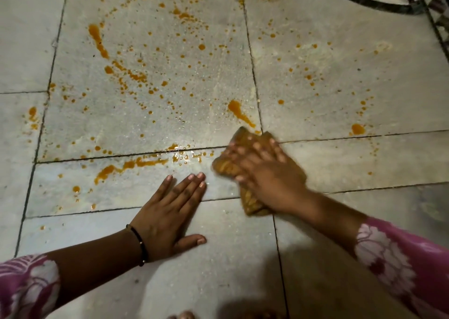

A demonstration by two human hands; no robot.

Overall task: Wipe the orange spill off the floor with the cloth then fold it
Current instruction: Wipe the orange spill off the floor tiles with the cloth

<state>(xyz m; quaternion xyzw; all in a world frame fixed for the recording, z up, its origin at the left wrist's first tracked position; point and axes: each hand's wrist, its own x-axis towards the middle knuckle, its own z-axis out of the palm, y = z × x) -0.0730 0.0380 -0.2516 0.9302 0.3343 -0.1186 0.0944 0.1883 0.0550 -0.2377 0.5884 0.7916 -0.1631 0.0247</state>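
Orange spill lies scattered in drops and streaks over pale grey floor tiles, mostly left and far of my hands, with a streak just beyond the cloth. The cloth is bunched and stained orange-brown. My right hand presses flat on top of it, fingers spread, and looks motion-blurred. My left hand rests palm down on the bare tile to the left of the cloth, fingers apart, holding nothing. A thin black bracelet circles the left wrist.
Dark grout lines cross the floor. A dark curved inlay band and patterned border run along the far right corner. Toes show at the bottom edge. Pink flowered sleeves cover both forearms.
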